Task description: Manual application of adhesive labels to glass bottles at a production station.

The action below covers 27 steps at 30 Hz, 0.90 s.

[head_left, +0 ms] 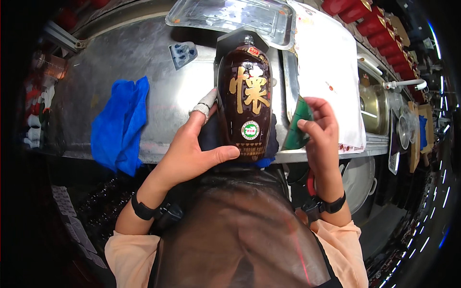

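Observation:
A dark brown glossy bottle [234, 113] with large gold lettering and a round green-and-white emblem lies in front of me, neck pointing away. A dark cloth [210, 134] shows beneath it, and a dark angular holder [225, 43] surrounds its neck end. My left hand [196, 144] holds the bottle's left side, thumb over its lower edge and the white-wrapped index finger along its flank. Just right of the bottle, my right hand [321, 125] pinches a thin green flat piece [297, 132] between thumb and fingers; its exact kind is unclear.
A blue cloth [120, 120] hangs over the metal table's [91, 67] front edge. Beyond the bottle sit a small patterned sheet [183, 54] and a metal tray [230, 19]. White printed sheets [329, 72] lie at right, near a gold-coloured basin [373, 108]. Red containers [379, 38] line the far right.

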Motion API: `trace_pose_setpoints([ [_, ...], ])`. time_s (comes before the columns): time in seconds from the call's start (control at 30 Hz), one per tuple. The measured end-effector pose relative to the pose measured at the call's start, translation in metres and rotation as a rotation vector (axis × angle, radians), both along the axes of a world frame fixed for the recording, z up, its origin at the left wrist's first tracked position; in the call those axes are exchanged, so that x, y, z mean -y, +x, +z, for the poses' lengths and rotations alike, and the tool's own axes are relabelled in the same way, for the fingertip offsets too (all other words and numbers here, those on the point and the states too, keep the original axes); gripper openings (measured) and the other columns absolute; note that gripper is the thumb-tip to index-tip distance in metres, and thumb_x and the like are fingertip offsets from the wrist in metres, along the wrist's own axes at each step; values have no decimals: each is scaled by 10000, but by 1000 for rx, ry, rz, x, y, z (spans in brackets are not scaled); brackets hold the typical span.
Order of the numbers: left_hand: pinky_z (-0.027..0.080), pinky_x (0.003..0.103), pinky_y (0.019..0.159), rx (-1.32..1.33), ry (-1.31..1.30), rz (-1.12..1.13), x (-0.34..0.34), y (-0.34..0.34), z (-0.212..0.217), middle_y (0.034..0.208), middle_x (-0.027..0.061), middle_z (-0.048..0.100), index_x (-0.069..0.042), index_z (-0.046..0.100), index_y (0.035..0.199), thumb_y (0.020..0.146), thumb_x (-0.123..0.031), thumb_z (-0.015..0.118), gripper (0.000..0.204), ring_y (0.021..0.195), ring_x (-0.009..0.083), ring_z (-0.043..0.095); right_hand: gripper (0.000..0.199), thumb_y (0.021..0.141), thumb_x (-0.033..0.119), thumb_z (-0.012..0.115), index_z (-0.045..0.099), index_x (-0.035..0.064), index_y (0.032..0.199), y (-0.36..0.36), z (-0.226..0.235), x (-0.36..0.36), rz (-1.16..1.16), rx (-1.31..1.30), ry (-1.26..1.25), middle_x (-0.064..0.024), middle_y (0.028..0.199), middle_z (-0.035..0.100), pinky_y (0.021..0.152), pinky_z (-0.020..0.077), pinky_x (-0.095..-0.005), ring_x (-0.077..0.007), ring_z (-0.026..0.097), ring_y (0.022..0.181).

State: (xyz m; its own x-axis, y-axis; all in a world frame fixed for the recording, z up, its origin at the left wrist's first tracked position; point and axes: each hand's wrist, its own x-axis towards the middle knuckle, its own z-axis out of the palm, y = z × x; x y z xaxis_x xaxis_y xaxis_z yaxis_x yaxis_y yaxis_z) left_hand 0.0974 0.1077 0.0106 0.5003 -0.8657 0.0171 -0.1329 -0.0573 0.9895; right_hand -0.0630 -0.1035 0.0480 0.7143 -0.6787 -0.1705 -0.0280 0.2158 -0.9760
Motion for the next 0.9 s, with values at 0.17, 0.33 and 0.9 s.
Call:
trace_pose_setpoints([
  [0.17, 254, 400, 1163, -48, -57, 27, -4, 1, -3, 1505, 234, 343, 50, 201, 1514, 756, -280, 847, 1049, 1427, 327, 316, 381, 691, -97, 662, 604, 4, 1054, 23, 38, -30, 283, 48, -1151, -104, 906, 591, 703, 501, -326, -242, 602, 802],
  [0.33, 238, 400, 1168, -38, -70, -52, -2, 2, 1, 1507, 212, 346, 50, 209, 1512, 789, -263, 814, 994, 1428, 299, 316, 263, 622, 42, 725, 682, 19, 881, -2, 23, -50, 375, 241, -1525, -75, 844, 635, 595, 453, -348, -231, 577, 690],
  [0.9, 173, 383, 1186, -273, -162, -76, -10, 8, -7, 1545, 186, 291, 64, 204, 1517, 921, -260, 537, 755, 1460, 271, 241, 228, 599, 94, 668, 690, 31, 818, 16, 26, -83, 195, 165, -1631, -41, 821, 601, 636, 457, -317, -213, 580, 754],
])
